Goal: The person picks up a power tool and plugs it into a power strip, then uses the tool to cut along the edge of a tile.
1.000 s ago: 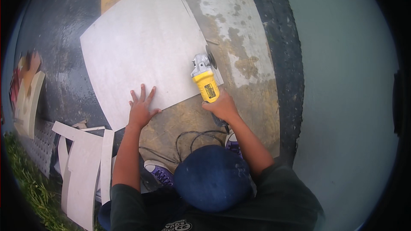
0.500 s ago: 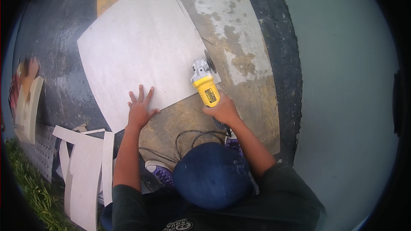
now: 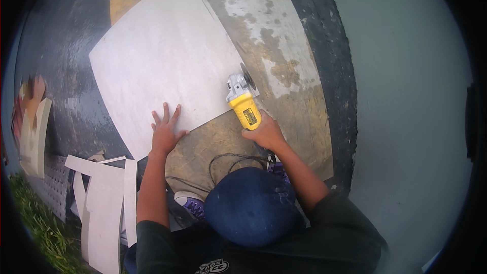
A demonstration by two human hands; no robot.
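A large pale tile lies flat before me on a worn wooden board. My left hand rests on its near edge, fingers spread and palm down. In my right hand is a yellow and grey angle grinder, gripped round its body. The grinder's dark disc stands on edge along the tile's right side, near its closest right corner. Whether the disc touches the tile I cannot tell. A thin line runs beside the tile's far right edge.
Cut tile offcuts lie to my left, next to a perforated grey block and grass. A black cord loops near my purple shoes. A smooth grey-green surface borders the right side.
The view has shifted slightly. My left hand stays spread on the tile, and the grinder in my right hand remains at about the same spot on the tile's right edge.
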